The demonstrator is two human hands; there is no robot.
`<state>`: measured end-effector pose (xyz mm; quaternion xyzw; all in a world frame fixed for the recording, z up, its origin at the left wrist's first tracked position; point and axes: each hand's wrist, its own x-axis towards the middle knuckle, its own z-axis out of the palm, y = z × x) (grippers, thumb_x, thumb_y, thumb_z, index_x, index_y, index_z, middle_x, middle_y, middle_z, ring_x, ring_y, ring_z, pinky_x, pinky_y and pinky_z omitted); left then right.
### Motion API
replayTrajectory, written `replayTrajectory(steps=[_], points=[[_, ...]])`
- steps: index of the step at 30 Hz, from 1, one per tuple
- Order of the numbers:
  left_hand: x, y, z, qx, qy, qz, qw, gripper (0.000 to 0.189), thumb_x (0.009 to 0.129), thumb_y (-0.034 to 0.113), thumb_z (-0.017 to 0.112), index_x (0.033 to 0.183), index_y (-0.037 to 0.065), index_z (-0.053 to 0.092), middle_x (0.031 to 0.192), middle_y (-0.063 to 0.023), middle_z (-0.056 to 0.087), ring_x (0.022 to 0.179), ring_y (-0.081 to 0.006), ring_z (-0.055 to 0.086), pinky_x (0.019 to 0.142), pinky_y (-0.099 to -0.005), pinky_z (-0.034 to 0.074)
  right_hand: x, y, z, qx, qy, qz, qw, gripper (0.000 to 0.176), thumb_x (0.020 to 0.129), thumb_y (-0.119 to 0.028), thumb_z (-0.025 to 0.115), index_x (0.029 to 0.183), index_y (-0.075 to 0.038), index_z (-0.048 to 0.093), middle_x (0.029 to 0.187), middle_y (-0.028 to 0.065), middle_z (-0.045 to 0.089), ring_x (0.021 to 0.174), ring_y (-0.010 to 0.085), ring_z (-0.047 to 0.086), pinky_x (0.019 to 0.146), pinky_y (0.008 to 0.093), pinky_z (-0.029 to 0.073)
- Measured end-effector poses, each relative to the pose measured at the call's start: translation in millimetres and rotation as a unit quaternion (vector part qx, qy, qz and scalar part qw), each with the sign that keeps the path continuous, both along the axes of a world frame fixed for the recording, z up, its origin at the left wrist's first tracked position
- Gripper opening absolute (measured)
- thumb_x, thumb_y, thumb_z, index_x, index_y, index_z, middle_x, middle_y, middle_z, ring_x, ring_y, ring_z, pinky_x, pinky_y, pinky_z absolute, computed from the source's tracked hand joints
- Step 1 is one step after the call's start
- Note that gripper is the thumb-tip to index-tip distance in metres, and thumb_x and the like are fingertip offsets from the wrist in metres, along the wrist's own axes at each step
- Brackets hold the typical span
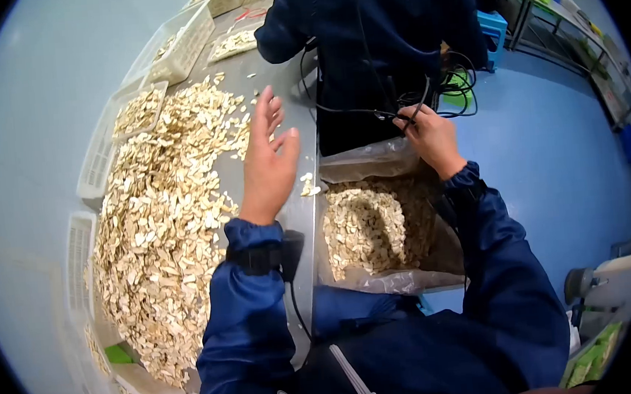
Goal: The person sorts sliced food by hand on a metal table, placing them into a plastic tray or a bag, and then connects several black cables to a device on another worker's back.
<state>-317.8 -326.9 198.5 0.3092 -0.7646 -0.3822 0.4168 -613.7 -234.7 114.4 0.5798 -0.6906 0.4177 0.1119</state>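
My left hand [267,160] is raised over the metal table [302,235], fingers apart and holding nothing, beside a large heap of pale dried slices [162,231]. My right hand [432,137] has its fingers closed around black cables [375,111] behind a co-worker's back. Below it, a box lined with clear plastic [372,164] holds more pale slices [366,226]. A few loose slices [309,186] lie between my left hand and the box.
A co-worker in dark blue [384,28] sits just ahead. White plastic baskets [188,44] line the table's far left side. At right are a blue stool [494,31], a long side table [560,11] and the blue floor [549,156].
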Motion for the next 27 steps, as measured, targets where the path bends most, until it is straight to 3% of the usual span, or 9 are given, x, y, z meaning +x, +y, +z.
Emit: replayTrajectory(steps=[3,7,13,17,19,20,22,24,27], points=[[-18.2,32.6,5.4,-0.036,-0.068,-0.048,0.996,0.073,0.1,0.004,0.054,0.166,0.014,0.024,0.142,-0.0176,0.057,0.116,-0.02,0.066,0.087,-0.0308,0.054,-0.6,22.6,0.0,0.008,0.011,0.029,0.999,0.015,0.093,-0.025,0.076,0.102,-0.013,0.074,0.095,0.0042,0.072,0.075,0.0295,0.071,0.063,0.0382,0.056],[-22.2,9.1,-55.2,0.197,-0.066,-0.116,0.971,0.078,0.101,0.007,0.054,0.168,0.012,0.013,0.133,-0.0152,0.064,0.098,-0.0195,0.072,0.079,-0.0283,0.055,-14.1,30.1,9.9,-0.027,-0.054,0.017,0.998,0.015,0.093,-0.018,0.076,0.104,-0.008,0.073,0.095,0.0067,0.072,0.073,0.0286,0.071,0.062,0.0352,0.055],[-78.9,-72.5,-10.3,0.328,0.069,-0.058,0.94,0.084,0.098,0.006,0.056,0.167,0.008,0.009,0.137,-0.0177,0.062,0.104,-0.0229,0.07,0.078,-0.034,0.059,-13.1,34.6,10.9,-0.014,-0.021,0.063,0.998,0.01,0.093,-0.009,0.073,0.102,-0.005,0.072,0.095,0.0077,0.07,0.073,0.0246,0.069,0.064,0.0306,0.052],[-107.9,-115.4,-52.4,-0.092,-0.03,0.126,0.987,0.077,0.088,-0.002,0.053,0.161,0.007,0.031,0.153,-0.0234,0.047,0.137,-0.0381,0.052,0.109,-0.0517,0.046,-20.1,52.7,7.1,-0.037,-0.089,0.066,0.993,0.007,0.094,-0.003,0.069,0.101,-0.003,0.071,0.097,0.0093,0.07,0.077,0.0244,0.069,0.068,0.0306,0.052],[-111.1,-96.3,-60.3,-0.405,-0.15,0.11,0.895,0.076,0.084,-0.001,0.056,0.158,0.009,0.04,0.157,-0.0215,0.044,0.143,-0.0416,0.045,0.117,-0.0564,0.036,-24.3,56.7,2.0,-0.055,-0.091,0.066,0.992,0.008,0.094,-0.002,0.069,0.102,-0.002,0.072,0.099,0.0097,0.071,0.079,0.0239,0.07,0.069,0.0308,0.053],[-116.7,-88.7,-73.7,-0.438,-0.329,-0.053,0.835,0.069,0.083,0.002,0.061,0.15,0.014,0.051,0.156,-0.0149,0.047,0.146,-0.0395,0.042,0.116,-0.0577,0.037,-27.0,58.0,0.9,-0.034,-0.089,0.074,0.993,0.009,0.094,-0.002,0.069,0.102,-0.002,0.072,0.1,0.0099,0.071,0.079,0.024,0.07,0.069,0.0308,0.053],[-113.8,-74.2,-89.3,-0.164,-0.396,-0.217,0.877,0.054,0.085,0.004,0.061,0.138,0.015,0.061,0.152,-0.0105,0.052,0.148,-0.0368,0.04,0.117,-0.0581,0.036,-28.6,60.7,4.8,0.007,-0.09,0.084,0.992,0.009,0.093,-0.001,0.068,0.102,-0.003,0.072,0.101,0.0103,0.071,0.08,0.0243,0.07,0.07,0.0308,0.053],[-118.8,-84.3,-95.2,-0.267,-0.205,-0.075,0.939,0.044,0.086,0.004,0.064,0.129,0.015,0.064,0.14,-0.012,0.058,0.14,-0.0388,0.048,0.118,-0.0591,0.034,-27.9,58.7,1.5,-0.034,-0.077,0.087,0.993,0.009,0.093,0.0,0.068,0.1,-0.003,0.071,0.097,0.0091,0.071,0.077,0.0246,0.07,0.068,0.0302,0.053],[-116.8,-66.3,-79.3,-0.235,-0.323,-0.13,0.907,0.019,0.086,0.012,0.07,0.105,0.012,0.072,0.116,-0.01,0.071,0.12,-0.0359,0.063,0.112,-0.0549,0.041,-33.2,60.4,-0.2,-0.035,-0.08,0.093,0.992,0.007,0.093,0.0,0.068,0.099,-0.003,0.07,0.096,0.0076,0.071,0.079,0.0256,0.07,0.068,0.0324,0.054]])
